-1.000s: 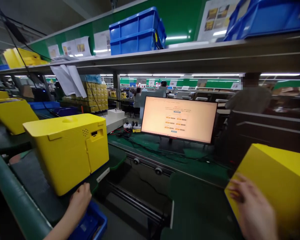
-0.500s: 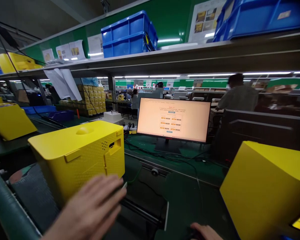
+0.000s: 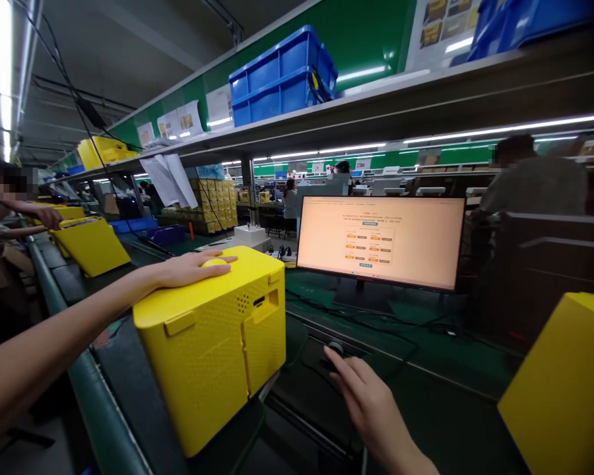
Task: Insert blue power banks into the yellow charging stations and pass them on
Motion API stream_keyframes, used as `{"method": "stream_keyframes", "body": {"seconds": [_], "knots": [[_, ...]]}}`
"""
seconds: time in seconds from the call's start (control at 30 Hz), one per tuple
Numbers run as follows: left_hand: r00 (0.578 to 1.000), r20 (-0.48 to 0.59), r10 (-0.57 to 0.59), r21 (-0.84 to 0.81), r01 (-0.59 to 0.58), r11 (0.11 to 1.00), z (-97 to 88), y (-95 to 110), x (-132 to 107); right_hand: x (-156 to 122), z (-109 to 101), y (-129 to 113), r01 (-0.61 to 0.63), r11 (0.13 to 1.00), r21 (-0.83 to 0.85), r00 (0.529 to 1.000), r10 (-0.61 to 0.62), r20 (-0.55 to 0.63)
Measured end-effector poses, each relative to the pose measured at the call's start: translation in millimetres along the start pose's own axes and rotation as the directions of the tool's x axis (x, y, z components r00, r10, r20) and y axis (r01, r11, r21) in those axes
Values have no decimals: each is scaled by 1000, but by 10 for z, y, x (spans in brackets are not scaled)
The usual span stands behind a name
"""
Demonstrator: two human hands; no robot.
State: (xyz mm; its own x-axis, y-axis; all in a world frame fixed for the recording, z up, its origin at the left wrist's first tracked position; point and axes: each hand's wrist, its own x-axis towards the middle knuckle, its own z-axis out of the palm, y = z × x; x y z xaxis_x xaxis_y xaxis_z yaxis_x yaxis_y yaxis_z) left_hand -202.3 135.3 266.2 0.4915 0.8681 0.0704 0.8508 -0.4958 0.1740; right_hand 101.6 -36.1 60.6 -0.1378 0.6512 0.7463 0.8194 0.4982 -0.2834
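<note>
Yellow textured plastic box (image 3: 212, 343) under flat left hand (image 3: 191, 268).

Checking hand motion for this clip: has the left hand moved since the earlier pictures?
Yes. The left hand has gone up from the near bottom edge of the yellow box and now lies flat on its top.

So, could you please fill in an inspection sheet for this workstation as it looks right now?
Surface: dark green bench with conveyor rail.
Job's things: yellow box upright near the edge.
Clutter: second yellow box at right; blue bins on the shelf.
Hands: left hand flat on the box top; right hand open, reaching toward a round button.
Cables: black leads behind the monitor.
Surroundings: other people at neighbouring benches.
</note>
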Motion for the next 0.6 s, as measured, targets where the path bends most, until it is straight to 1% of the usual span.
{"method": "stream_keyframes", "body": {"seconds": [0.03, 0.13, 0.23, 0.3, 0.4, 0.5, 0.6], "knots": [[999, 48, 18, -18, -17, 1000, 4, 61, -19, 162, 60, -64, 16, 1000, 22, 1000, -15, -14], [997, 62, 44, -11, -44, 999, 14, 231, -45, 571, 234, -238, 41, 995, 91, 998, -38, -40], [997, 63, 43, 19, -45, 999, 27, 339, -50, 802, 324, -357, 9, 995, 96, 999, -5, -46], [997, 62, 44, 31, -46, 998, 30, 374, -56, 867, 309, -403, -54, 995, 79, 998, 56, -24], [998, 61, 26, 41, -29, 999, 28, 390, -61, 905, 212, -450, -141, 989, 41, 987, 137, 82], [998, 58, 19, 39, -21, 999, 32, 381, -51, 942, 127, -513, -199, 980, 3, 968, 196, 159], [998, 55, 9, 42, -11, 999, 42, 374, -39, 1013, 117, -603, -232, 969, -89, 948, 246, 201]]}}
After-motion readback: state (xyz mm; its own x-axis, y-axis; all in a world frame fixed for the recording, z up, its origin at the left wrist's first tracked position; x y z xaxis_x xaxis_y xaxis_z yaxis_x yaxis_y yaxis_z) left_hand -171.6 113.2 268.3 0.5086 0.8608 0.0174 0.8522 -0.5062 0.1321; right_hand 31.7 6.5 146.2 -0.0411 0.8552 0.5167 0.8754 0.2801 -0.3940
